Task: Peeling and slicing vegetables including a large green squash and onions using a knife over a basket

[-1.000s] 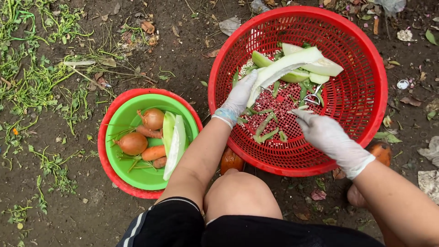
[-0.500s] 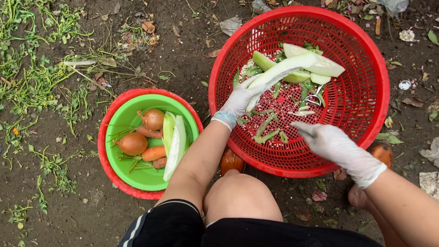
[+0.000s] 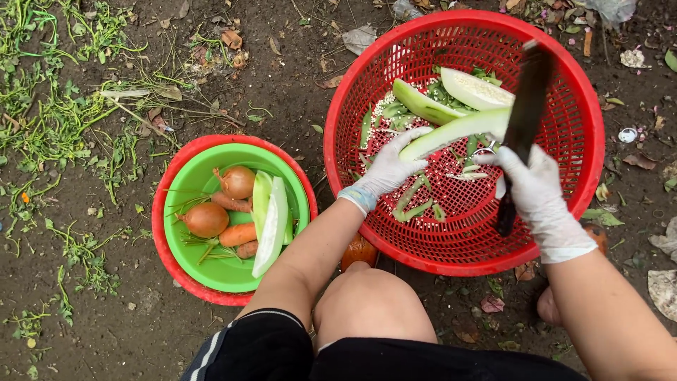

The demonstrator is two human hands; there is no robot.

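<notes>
Gloved left hand (image 3: pixel 386 169) clamped on long pale-green gourd wedge (image 3: pixel 458 131); gloved right hand (image 3: pixel 537 194) gripping dark knife (image 3: pixel 523 127) over red plastic basket (image 3: pixel 585 169). Peels already inside; 2 wedges (image 3: pixel 271 215) done in green bowl (image 3: pixel 185 185).

Both hands gloved in thin white, forearms bare; the left hand (image 3: pixel 391 166) reaches forward over the near wall of the red basket (image 3: pixel 338 106), palm turned up, fingers curled under and closed around the near end of a long pale gourd piece (image 3: pixel 458 129); its wrist is slightly bent, glove cuff bunched there; the left forearm runs back and down toward a bare raised knee — black shorts behind it; the right hand (image 3: pixel 539 194) sits above the basket's near-right interior, fist wrapped on the handle of a dark knife (image 3: pixel 522 123), blade pointing away toward the far rim; the right forearm leaves the basket's near-right rim, angled outward.
</notes>
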